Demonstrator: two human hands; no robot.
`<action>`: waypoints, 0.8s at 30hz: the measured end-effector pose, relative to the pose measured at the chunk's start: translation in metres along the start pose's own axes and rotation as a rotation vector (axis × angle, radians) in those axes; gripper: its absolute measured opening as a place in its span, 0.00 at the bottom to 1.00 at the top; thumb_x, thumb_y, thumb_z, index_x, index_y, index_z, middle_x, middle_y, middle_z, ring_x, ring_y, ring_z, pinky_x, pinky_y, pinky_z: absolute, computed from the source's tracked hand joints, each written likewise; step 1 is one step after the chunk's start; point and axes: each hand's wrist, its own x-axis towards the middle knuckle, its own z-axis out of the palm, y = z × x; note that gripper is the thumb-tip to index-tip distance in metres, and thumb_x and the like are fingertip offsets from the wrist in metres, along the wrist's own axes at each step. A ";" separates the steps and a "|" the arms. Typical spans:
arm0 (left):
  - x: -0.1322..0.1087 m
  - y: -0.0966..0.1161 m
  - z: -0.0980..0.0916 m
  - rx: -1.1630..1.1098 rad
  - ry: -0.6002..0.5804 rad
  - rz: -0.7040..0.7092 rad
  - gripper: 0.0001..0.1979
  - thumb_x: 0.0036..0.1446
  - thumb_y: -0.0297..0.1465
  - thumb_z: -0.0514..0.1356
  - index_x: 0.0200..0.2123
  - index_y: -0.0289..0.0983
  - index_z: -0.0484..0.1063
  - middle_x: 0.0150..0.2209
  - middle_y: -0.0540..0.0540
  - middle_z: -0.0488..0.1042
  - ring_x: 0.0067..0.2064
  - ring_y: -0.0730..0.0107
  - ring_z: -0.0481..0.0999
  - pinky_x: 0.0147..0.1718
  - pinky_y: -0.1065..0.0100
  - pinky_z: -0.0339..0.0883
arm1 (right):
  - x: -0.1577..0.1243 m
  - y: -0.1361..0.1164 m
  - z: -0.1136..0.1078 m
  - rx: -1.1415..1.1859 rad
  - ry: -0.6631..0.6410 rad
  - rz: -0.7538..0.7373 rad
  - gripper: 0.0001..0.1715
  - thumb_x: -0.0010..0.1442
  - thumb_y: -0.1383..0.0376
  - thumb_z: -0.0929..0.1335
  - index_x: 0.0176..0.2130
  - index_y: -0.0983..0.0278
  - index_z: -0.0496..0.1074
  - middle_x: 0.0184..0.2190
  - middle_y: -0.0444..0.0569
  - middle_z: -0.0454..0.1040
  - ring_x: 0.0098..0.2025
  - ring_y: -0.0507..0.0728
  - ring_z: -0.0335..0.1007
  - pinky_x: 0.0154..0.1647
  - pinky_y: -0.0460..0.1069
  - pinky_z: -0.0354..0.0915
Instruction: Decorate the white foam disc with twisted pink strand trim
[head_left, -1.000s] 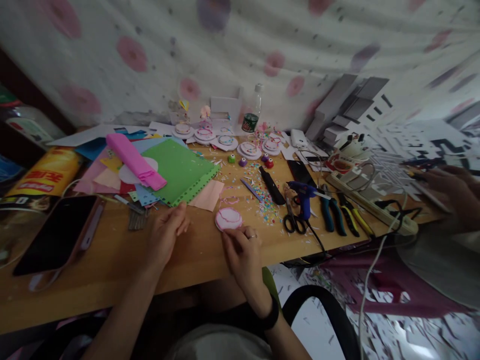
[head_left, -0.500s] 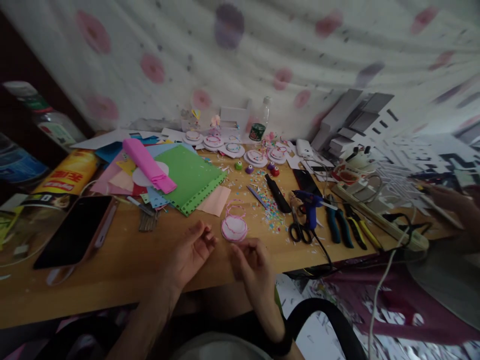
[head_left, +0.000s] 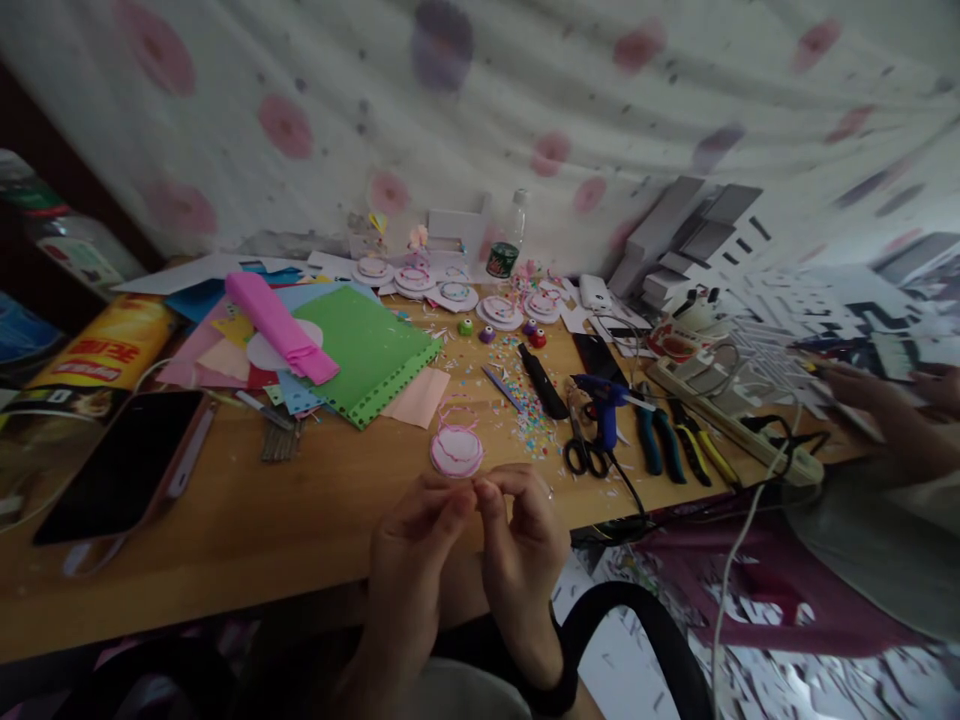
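My left hand (head_left: 420, 535) and my right hand (head_left: 523, 535) meet at the fingertips over the table's front edge. Both are closed in a pinch, thumbs against forefingers; whatever lies between them is too small to make out. Just beyond the fingertips lies a white paper disc (head_left: 457, 452) edged in pink, with a loop of pink trim standing at its back. Tiny coloured beads (head_left: 535, 425) are scattered to its right, beside a thin purple stick (head_left: 501, 388) and a black-handled cutter (head_left: 541, 382).
At right lie scissors (head_left: 581, 440), a blue glue gun (head_left: 606, 405), pliers (head_left: 660, 440) and a power strip (head_left: 735, 420). A green sheet (head_left: 360, 350), a pink roll (head_left: 281, 328) and a phone (head_left: 124, 465) lie left. Decorated discs (head_left: 457, 295) line the back. Another person's hand (head_left: 862, 390) shows far right.
My left hand has moved right and closed from a loose, parted pose, so its fingertips now meet those of my right hand. The view has shifted slightly.
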 end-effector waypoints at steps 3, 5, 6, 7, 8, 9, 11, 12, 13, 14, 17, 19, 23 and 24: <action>-0.005 0.002 0.002 0.117 0.115 0.119 0.14 0.47 0.45 0.74 0.25 0.40 0.82 0.30 0.52 0.76 0.36 0.75 0.73 0.37 0.76 0.68 | 0.004 0.004 -0.005 -0.060 0.082 -0.009 0.10 0.67 0.71 0.67 0.33 0.60 0.70 0.28 0.40 0.70 0.31 0.52 0.68 0.33 0.47 0.63; -0.004 0.005 0.000 0.048 0.206 0.086 0.16 0.42 0.45 0.76 0.24 0.40 0.81 0.28 0.53 0.75 0.33 0.77 0.72 0.34 0.78 0.68 | 0.011 0.007 -0.011 -0.061 0.148 0.015 0.10 0.69 0.69 0.67 0.33 0.60 0.69 0.27 0.40 0.68 0.30 0.52 0.66 0.33 0.48 0.61; -0.002 0.006 -0.001 -0.026 0.245 0.041 0.17 0.38 0.45 0.78 0.24 0.40 0.81 0.27 0.54 0.75 0.32 0.78 0.72 0.33 0.78 0.69 | 0.015 0.007 -0.015 -0.055 0.159 0.025 0.11 0.69 0.68 0.67 0.32 0.60 0.69 0.27 0.40 0.67 0.30 0.52 0.65 0.33 0.48 0.60; -0.001 0.008 -0.002 -0.115 0.274 -0.016 0.19 0.34 0.45 0.79 0.24 0.40 0.81 0.26 0.54 0.75 0.31 0.78 0.73 0.33 0.78 0.71 | 0.018 0.008 -0.019 -0.045 0.144 0.029 0.12 0.70 0.67 0.67 0.31 0.60 0.69 0.27 0.40 0.66 0.30 0.52 0.64 0.33 0.48 0.60; 0.001 0.010 -0.002 -0.206 0.291 -0.077 0.20 0.31 0.44 0.80 0.24 0.40 0.81 0.26 0.54 0.76 0.30 0.77 0.74 0.34 0.76 0.73 | 0.020 0.007 -0.021 -0.031 0.108 0.028 0.14 0.71 0.66 0.66 0.30 0.61 0.68 0.26 0.40 0.66 0.30 0.52 0.64 0.33 0.48 0.59; 0.003 0.011 -0.003 -0.286 0.290 -0.134 0.20 0.28 0.43 0.81 0.24 0.39 0.81 0.26 0.54 0.77 0.30 0.76 0.75 0.35 0.74 0.75 | 0.021 0.006 -0.022 -0.012 0.060 0.023 0.16 0.71 0.66 0.65 0.30 0.61 0.68 0.26 0.40 0.67 0.30 0.52 0.64 0.33 0.48 0.59; 0.004 0.013 -0.002 -0.390 0.270 -0.210 0.21 0.27 0.41 0.82 0.24 0.39 0.81 0.27 0.53 0.79 0.30 0.74 0.78 0.37 0.71 0.77 | 0.019 0.002 -0.021 0.035 -0.017 0.004 0.16 0.71 0.65 0.66 0.30 0.61 0.70 0.27 0.41 0.69 0.31 0.52 0.65 0.34 0.48 0.60; 0.004 0.013 -0.003 -0.410 0.247 -0.223 0.20 0.27 0.40 0.82 0.24 0.40 0.81 0.27 0.53 0.79 0.30 0.74 0.78 0.37 0.70 0.78 | 0.016 0.000 -0.019 0.062 -0.042 -0.001 0.14 0.70 0.65 0.68 0.31 0.60 0.72 0.28 0.41 0.71 0.31 0.52 0.67 0.35 0.48 0.61; 0.003 0.013 -0.003 -0.407 0.217 -0.217 0.19 0.29 0.40 0.81 0.24 0.39 0.81 0.26 0.53 0.79 0.30 0.74 0.79 0.37 0.70 0.78 | 0.013 -0.002 -0.016 0.093 -0.058 0.005 0.11 0.69 0.65 0.70 0.32 0.60 0.74 0.28 0.40 0.73 0.32 0.52 0.68 0.35 0.48 0.62; 0.002 0.013 -0.004 -0.384 0.177 -0.190 0.18 0.32 0.41 0.81 0.24 0.39 0.80 0.26 0.53 0.79 0.29 0.74 0.78 0.36 0.71 0.77 | 0.011 -0.004 -0.014 0.128 -0.071 0.024 0.08 0.67 0.64 0.72 0.33 0.59 0.76 0.29 0.40 0.74 0.33 0.52 0.69 0.36 0.47 0.63; -0.001 0.013 -0.009 -0.201 0.014 -0.004 0.16 0.46 0.43 0.76 0.24 0.39 0.79 0.23 0.53 0.76 0.29 0.77 0.77 0.35 0.77 0.74 | 0.007 -0.009 -0.011 0.258 -0.097 0.139 0.06 0.64 0.61 0.74 0.33 0.57 0.79 0.28 0.39 0.76 0.33 0.52 0.70 0.36 0.46 0.65; -0.001 0.012 -0.014 -0.078 -0.101 0.125 0.15 0.55 0.44 0.71 0.26 0.39 0.79 0.23 0.53 0.74 0.30 0.77 0.75 0.37 0.77 0.72 | 0.008 -0.011 -0.013 0.342 -0.118 0.206 0.06 0.63 0.59 0.75 0.33 0.55 0.81 0.28 0.40 0.76 0.33 0.52 0.70 0.36 0.46 0.66; 0.000 0.010 -0.021 -0.042 -0.287 0.233 0.13 0.63 0.42 0.64 0.30 0.42 0.78 0.27 0.52 0.76 0.33 0.73 0.76 0.40 0.72 0.71 | 0.008 -0.011 -0.017 0.461 -0.161 0.302 0.03 0.60 0.58 0.77 0.34 0.53 0.84 0.30 0.42 0.77 0.35 0.53 0.72 0.36 0.46 0.68; 0.001 0.009 -0.022 -0.047 -0.333 0.242 0.12 0.64 0.42 0.63 0.31 0.42 0.78 0.28 0.52 0.76 0.34 0.72 0.76 0.40 0.71 0.71 | 0.008 -0.010 -0.018 0.491 -0.168 0.328 0.03 0.59 0.57 0.78 0.33 0.53 0.84 0.30 0.43 0.77 0.35 0.53 0.72 0.36 0.47 0.68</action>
